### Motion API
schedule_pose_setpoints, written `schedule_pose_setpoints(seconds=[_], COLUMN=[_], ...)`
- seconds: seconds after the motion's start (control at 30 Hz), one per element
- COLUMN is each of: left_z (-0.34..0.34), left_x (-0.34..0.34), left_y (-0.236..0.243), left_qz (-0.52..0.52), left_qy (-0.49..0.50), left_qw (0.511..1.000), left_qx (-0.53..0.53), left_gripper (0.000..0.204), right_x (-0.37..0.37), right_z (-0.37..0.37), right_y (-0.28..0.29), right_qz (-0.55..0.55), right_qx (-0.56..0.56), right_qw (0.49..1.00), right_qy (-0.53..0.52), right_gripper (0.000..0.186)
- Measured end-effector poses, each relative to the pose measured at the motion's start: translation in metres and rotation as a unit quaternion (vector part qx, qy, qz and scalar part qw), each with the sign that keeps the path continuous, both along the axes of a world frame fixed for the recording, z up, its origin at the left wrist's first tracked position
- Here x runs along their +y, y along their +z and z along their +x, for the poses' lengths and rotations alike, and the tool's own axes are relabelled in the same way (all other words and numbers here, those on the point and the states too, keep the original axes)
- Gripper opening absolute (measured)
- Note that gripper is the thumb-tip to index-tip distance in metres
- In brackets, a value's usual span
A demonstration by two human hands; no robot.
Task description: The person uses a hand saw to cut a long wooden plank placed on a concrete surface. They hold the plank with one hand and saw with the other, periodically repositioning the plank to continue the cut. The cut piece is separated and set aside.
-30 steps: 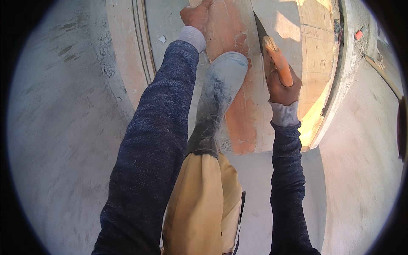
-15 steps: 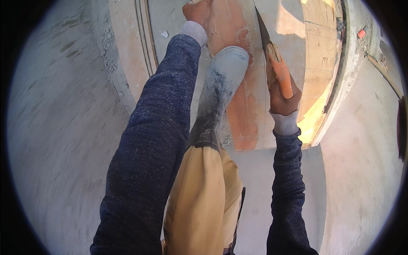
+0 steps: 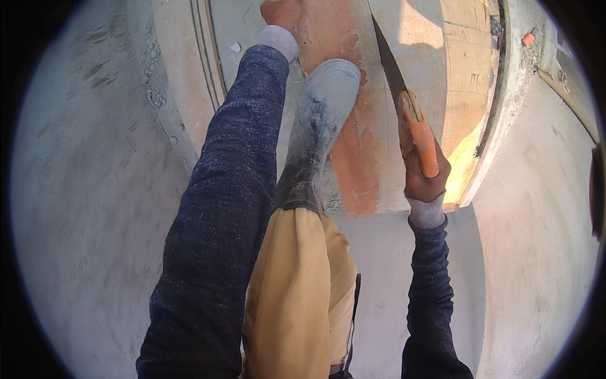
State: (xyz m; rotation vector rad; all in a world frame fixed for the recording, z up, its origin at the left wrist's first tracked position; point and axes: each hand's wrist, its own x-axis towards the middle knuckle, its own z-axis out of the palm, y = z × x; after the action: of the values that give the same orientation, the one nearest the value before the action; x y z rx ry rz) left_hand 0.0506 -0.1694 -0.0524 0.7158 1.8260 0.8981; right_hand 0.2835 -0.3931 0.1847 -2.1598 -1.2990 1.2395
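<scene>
My right hand (image 3: 427, 169) is wrapped around the orange handle of a hand saw (image 3: 391, 66). Its dark toothed blade points up and slightly left, over a line along the pale, plaster-smeared board (image 3: 410, 69). To the left lies a reddish-stained strip of board (image 3: 356, 164), with my boot (image 3: 325, 101) planted on it. At the top edge of the view, my left hand (image 3: 282, 14) is closed beside the reddish strip's left side. Its fingers are partly cut off, so what they hold is hidden.
A long pale plank (image 3: 180, 57) with a grooved edge lies left of the boards. Bare yellowish wood (image 3: 467, 69) is on the right, bordered by a raised edge (image 3: 495, 139). Beyond are a small red piece (image 3: 528, 39) and a stick (image 3: 568, 104) on the concrete floor (image 3: 536, 208).
My right hand has drawn the saw back toward me, so more of its blade shows. My left hand stays closed in about the same place; the whole view has shifted slightly.
</scene>
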Motion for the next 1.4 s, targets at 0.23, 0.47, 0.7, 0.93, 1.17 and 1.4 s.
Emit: schedule_pose_setpoints(seconds=[0.23, 0.47, 0.7, 0.93, 1.17, 1.4], left_z=[0.001, 0.000, -0.019, -0.001, -0.007, -0.006], left_x=[0.006, 0.011, 0.011, 0.006, 0.011, 0.026], left_y=[0.018, -0.002, 0.010, -0.018, 0.023, -0.002], left_qz=[-0.053, -0.050, -0.091, -0.057, -0.031, -0.078], left_qy=[-0.013, -0.032, -0.044, 0.057, -0.006, -0.012], left_qw=[0.998, 0.996, 0.994, 0.995, 0.999, 0.995], left_qx=[-0.004, 0.064, 0.047, 0.053, -0.006, 0.061], left_gripper=[0.060, 0.066, 0.068, 0.076, 0.085, 0.083], right_x=[-0.064, -0.025, -0.067, -0.017, -0.068, -0.055], right_z=[0.000, -0.001, -0.001, -0.009, -0.001, 0.002], right_y=[0.097, 0.011, 0.075, 0.017, 0.068, 0.020], right_qz=[-0.057, 0.033, -0.033, 0.035, -0.015, 0.048], right_qx=[-0.012, -0.031, 0.007, -0.017, -0.031, -0.022], right_qw=[0.996, 0.999, 0.997, 0.999, 0.999, 0.999], right_qy=[-0.060, 0.007, -0.067, 0.009, -0.031, -0.003], right_gripper=[0.046, 0.044, 0.044, 0.040, 0.043, 0.044])
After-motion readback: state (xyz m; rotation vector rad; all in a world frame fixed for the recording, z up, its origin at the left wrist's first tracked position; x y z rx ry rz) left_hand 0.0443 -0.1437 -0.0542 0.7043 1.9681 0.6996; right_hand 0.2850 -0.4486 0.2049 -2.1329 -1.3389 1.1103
